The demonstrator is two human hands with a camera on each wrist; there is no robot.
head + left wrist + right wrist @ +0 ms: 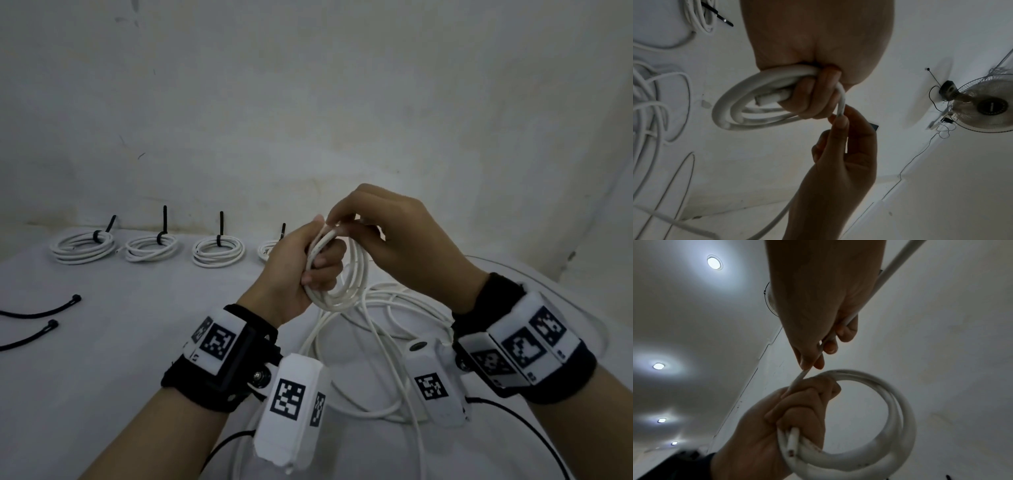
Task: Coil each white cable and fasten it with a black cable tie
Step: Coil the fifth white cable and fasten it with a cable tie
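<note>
Four tied white cable coils (150, 247), two loose black cable ties (41, 311).
Left hand (301, 270) grips the half-wound white cable coil (342, 274); right hand (387, 236) pinches its strand.

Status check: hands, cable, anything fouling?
Left hand grips white round cable coil. Right hand pinches its free run. Loose white cable tangle beneath; not fouling.

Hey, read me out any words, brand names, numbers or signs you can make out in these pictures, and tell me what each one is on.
No text can be read with confidence.
Wrist camera units: black-and-white square marker patterns only; the tiny marks beside them are too small to read.
Fan: lettering on the dark hub, too blurred to read.
White cable, black cable ties: no print visible.
</note>
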